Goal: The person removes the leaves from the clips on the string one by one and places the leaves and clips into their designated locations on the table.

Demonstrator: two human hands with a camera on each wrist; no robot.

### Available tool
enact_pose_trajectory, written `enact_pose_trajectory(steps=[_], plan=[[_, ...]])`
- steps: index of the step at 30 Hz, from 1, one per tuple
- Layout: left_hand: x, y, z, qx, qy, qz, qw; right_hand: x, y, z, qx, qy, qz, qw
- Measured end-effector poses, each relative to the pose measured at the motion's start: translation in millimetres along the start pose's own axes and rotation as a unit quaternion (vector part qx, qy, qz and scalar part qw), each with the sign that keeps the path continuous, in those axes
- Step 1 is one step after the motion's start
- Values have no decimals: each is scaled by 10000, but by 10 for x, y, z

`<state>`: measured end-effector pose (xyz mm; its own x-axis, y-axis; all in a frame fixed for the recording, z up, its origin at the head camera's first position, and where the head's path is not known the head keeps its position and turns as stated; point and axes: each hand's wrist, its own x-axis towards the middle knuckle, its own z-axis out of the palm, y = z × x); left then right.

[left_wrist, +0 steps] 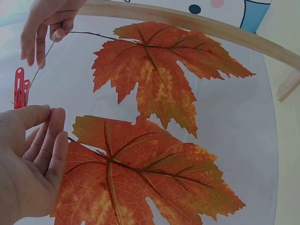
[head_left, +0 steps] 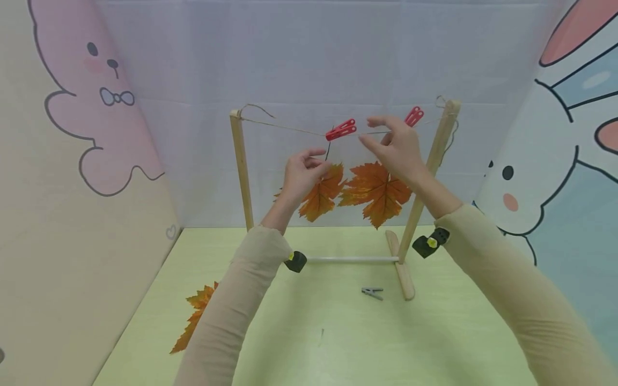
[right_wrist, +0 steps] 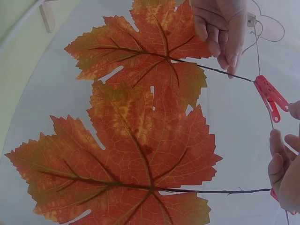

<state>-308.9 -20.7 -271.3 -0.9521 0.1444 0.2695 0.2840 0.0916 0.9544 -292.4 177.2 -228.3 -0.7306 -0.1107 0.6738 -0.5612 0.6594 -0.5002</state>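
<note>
A red clothespin (head_left: 340,130) is clamped on the twine (head_left: 285,127) over the dark stem of an orange autumn leaf (head_left: 322,199), which hangs below. My left hand (head_left: 304,174) is beside that stem, fingers loosely extended and thumb apart from them. To the right of the clothespin, my right hand (head_left: 402,147) holds its thumb and forefinger spread, close to the clothespin's handles in the right wrist view. Partly behind the right hand, a second red clothespin (head_left: 414,116) sits on the twine, and another orange leaf (head_left: 379,193) hangs beneath it.
Wooden posts (head_left: 243,177) hold up the twine, joined low down by a white bar (head_left: 352,259). A grey clothespin (head_left: 372,292) lies on the pale green table (head_left: 338,354). Another leaf (head_left: 195,316) lies at left, partly covered by the left sleeve (head_left: 227,305).
</note>
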Motion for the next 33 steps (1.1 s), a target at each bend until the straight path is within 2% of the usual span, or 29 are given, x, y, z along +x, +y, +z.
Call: enact_pose_trajectory(steps=[5, 10, 14, 17, 20, 28, 33], plan=[[45, -24, 16, -59, 20, -56, 10000, 41, -8, 36, 48, -109, 21, 9999], [67, -48, 25, 117, 39, 21, 9999, 79, -42, 76, 186, -207, 100, 9996], [67, -45, 26, 650, 126, 252, 9975, 95, -71, 99, 272, -282, 114, 9992], [72, -43, 26, 1114, 202, 445, 9926, 101, -84, 115, 296, -299, 108, 9991], [76, -35, 30, 1353, 265, 545, 9890, 101, -97, 129, 317, -320, 132, 9989], [89, -33, 40, 1433, 371, 551, 9874, 98, -124, 159, 538, -378, 200, 9976], [91, -56, 43, 1331, 360, 573, 9888, 99, -126, 167, 756, -391, 327, 9958]])
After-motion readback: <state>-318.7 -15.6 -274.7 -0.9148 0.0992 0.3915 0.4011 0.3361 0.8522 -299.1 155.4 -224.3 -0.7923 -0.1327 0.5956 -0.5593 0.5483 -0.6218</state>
